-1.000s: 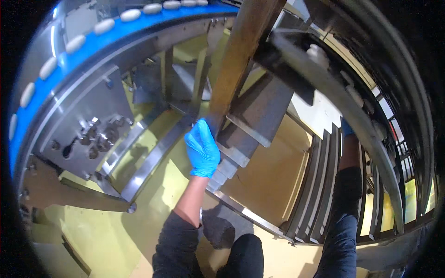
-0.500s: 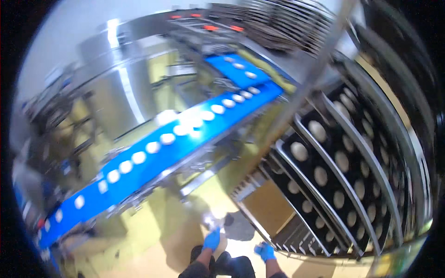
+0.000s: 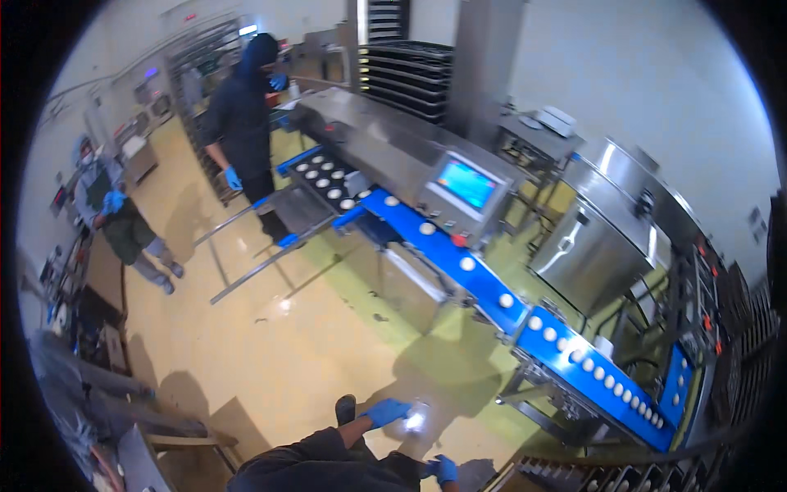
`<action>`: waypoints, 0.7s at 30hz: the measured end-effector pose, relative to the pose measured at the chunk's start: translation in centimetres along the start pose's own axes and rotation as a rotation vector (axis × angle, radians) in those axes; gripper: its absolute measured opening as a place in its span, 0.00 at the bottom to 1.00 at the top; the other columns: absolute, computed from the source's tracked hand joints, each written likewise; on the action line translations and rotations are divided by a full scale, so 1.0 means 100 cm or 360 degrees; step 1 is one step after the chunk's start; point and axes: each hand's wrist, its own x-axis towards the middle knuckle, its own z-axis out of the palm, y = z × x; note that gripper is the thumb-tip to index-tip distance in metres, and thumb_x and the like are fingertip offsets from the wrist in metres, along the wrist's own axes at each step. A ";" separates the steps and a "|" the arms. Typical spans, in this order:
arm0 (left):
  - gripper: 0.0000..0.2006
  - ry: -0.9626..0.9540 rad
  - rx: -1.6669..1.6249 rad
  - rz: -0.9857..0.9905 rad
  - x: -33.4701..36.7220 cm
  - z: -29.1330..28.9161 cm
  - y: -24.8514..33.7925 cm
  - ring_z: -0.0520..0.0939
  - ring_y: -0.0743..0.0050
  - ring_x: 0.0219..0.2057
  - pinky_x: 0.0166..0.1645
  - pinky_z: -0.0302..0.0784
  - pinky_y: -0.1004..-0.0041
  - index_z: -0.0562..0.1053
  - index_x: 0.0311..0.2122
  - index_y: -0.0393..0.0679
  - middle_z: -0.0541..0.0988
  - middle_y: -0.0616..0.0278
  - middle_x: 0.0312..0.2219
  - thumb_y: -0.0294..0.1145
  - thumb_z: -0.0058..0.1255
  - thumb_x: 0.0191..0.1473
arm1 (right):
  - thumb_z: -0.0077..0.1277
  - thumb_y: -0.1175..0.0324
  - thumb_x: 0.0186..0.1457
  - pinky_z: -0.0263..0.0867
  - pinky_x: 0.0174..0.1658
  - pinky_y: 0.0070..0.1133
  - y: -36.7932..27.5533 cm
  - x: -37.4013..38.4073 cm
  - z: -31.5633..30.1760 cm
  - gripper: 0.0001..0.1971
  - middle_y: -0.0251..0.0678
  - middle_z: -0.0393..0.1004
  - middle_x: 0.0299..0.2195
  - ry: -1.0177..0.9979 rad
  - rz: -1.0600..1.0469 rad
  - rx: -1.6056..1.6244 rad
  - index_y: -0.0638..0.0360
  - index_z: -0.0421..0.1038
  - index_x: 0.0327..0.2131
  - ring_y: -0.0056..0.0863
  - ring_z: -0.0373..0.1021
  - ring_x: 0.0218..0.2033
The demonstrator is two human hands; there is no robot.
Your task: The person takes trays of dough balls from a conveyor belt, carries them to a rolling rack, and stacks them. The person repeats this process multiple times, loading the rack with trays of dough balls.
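My left hand (image 3: 387,412), in a blue glove, hangs in front of my body with its fingers stretched out and nothing in them. Lower and to the right, my right hand (image 3: 445,470), also blue-gloved, is beside my leg; its fingers are too small and partly hidden to read. Neither hand touches anything I can see. On the right, a blue conveyor belt (image 3: 489,289) carries a row of round, pale dough pieces (image 3: 467,264). Its far end meets a black tray (image 3: 312,181) bearing several more dough pieces.
A co-worker in dark clothes (image 3: 242,123) stands by the tray end; another person in an apron (image 3: 115,201) is at left. A control screen (image 3: 466,183) sits above the belt. Steel rack shelves (image 3: 631,477) edge the lower right. A metal frame (image 3: 250,262) juts over the floor.
My view has swung left, away from the tray rack on the right, and now takes in the belt's far end and two people. My hands remain low, empty as far as visible.
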 end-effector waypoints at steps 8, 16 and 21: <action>0.16 -0.0386 -0.1130 0.1468 -0.151 -0.239 0.194 0.74 0.64 0.43 0.51 0.65 0.67 0.70 0.42 0.36 0.74 0.56 0.40 0.37 0.37 0.58 | 0.41 0.68 0.51 0.66 0.22 0.34 -0.074 0.047 0.083 0.05 0.44 0.67 0.18 0.0296 -0.0026 0.0115 0.56 0.64 0.25 0.39 0.67 0.18; 0.11 -0.0776 -0.1235 0.2716 -0.222 -0.363 0.213 0.76 0.50 0.35 0.36 0.72 0.60 0.71 0.28 0.36 0.74 0.52 0.32 0.34 0.49 0.54 | 0.43 0.62 0.53 0.68 0.27 0.25 -0.165 0.076 0.338 0.15 0.45 0.73 0.26 -0.0210 0.0075 -0.0516 0.63 0.66 0.40 0.32 0.71 0.24; 0.09 -0.0526 -0.1227 0.2702 -0.177 -0.411 0.175 0.76 0.53 0.35 0.39 0.71 0.62 0.71 0.32 0.37 0.74 0.54 0.29 0.33 0.47 0.55 | 0.44 0.62 0.52 0.65 0.26 0.23 -0.216 0.130 0.405 0.12 0.41 0.74 0.27 -0.0365 -0.0132 -0.1009 0.59 0.70 0.34 0.29 0.70 0.22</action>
